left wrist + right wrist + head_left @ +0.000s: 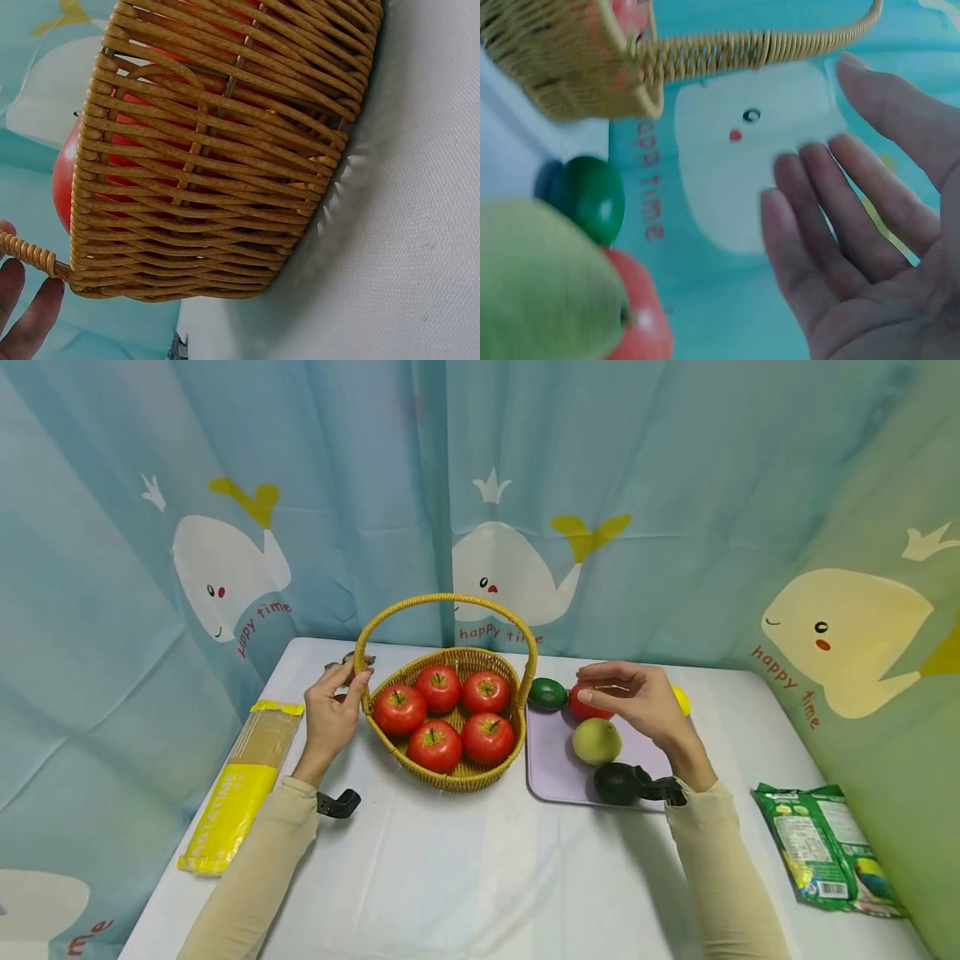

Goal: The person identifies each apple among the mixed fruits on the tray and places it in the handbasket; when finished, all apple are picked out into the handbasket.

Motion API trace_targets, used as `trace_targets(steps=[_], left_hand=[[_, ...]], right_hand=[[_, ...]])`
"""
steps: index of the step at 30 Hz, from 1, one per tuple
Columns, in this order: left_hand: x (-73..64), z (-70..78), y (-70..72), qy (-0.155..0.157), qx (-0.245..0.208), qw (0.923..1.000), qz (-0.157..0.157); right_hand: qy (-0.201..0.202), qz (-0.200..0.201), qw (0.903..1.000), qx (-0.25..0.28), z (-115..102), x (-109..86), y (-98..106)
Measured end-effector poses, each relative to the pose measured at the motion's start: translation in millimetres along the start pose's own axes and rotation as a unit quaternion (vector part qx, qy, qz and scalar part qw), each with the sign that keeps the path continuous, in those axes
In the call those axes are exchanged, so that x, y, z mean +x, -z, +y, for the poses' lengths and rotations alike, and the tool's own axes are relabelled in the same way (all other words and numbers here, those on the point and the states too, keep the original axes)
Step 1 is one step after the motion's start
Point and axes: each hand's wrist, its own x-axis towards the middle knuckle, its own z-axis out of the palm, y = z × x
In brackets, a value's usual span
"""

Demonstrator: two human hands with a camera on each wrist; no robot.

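A woven basket (455, 783) with several red apples (436, 747) stands mid-table, its arched handle (450, 597) upright. My left hand (332, 710) pinches the left foot of that handle; fingers (34, 319) show around it in the left wrist view. To the right, my right hand (637, 702) hovers over a lilac tray (555, 777), fingers loosely bent and the palm holding nothing. Below and behind it sits a red fruit (587, 703), partly hidden. Near that lie a small green fruit (547, 694), a pale green pear-like fruit (597, 742) and a dark avocado-like fruit (617, 783).
A yellow pasta packet (236, 797) lies at the left edge, a green snack bag (825, 847) at the right. Something yellow (682, 700) peeks out behind the right hand. A small dark object (360, 658) behind the left hand is mostly hidden. A whale-print curtain (375, 485) surrounds the table.
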Motion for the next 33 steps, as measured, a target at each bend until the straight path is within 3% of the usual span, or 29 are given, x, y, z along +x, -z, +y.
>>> trace_targets(steps=[5, 8, 14, 24, 33], left_hand=[[0.0, 0.4, -0.2, 0.003, -0.002, 1.0, 0.0], [-0.5, 0.6, -0.1, 0.003, -0.002, 1.0, 0.001], [-1.0, 0.5, 0.3, 0.001, -0.004, 1.0, 0.0], [0.2, -1.0, -1.6, 0.003, -0.004, 1.0, -0.004], [-0.4, -2.4, -1.1, -0.005, -0.009, 0.9999, -0.004]], right_hand=[[0.005, 0.045, 0.9983, -0.037, 7.5, 1.1, 16.3], [-0.011, 0.048, 0.9958, -0.077, 12.4, 3.3, 24.0], [-0.046, 0.006, 0.9913, -0.123, 27.0, 8.3, 33.1], [-0.104, -0.049, 0.9876, -0.107, 53.9, 17.6, 37.3], [-0.145, -0.084, 0.9774, -0.129, 74.7, 25.8, 36.2]])
